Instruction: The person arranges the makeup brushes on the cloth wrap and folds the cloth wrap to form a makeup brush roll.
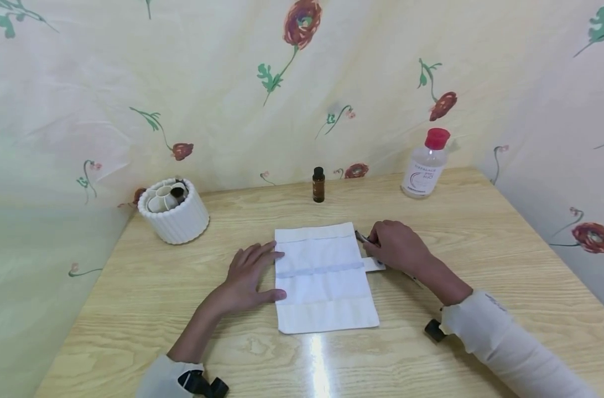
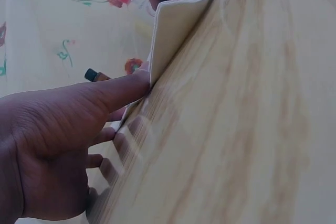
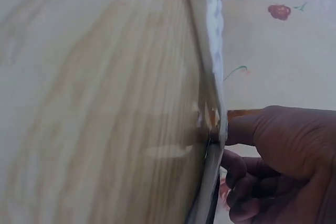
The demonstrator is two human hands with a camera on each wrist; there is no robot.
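A white fabric pouch (image 1: pixel 324 276) lies flat in the middle of the wooden table (image 1: pixel 506 249), with a pale band across it and a small tab (image 1: pixel 374 265) sticking out on its right side. My left hand (image 1: pixel 252 273) rests flat at the pouch's left edge, fingers straight, thumb and forefinger touching the fabric (image 2: pixel 173 30). My right hand (image 1: pixel 394 246) sits at the pouch's right edge, fingers curled round a thin dark tool (image 1: pixel 363 237). In the right wrist view that tool (image 3: pixel 208 198) lies along the fabric edge (image 3: pixel 214 51) beside my right hand (image 3: pixel 278 156).
A white ribbed holder (image 1: pixel 173 211) with small items stands at the back left. A small brown bottle (image 1: pixel 318 185) stands at the back centre, and a clear bottle with a red cap (image 1: pixel 426 166) at the back right. Floral cloth hangs behind the table.
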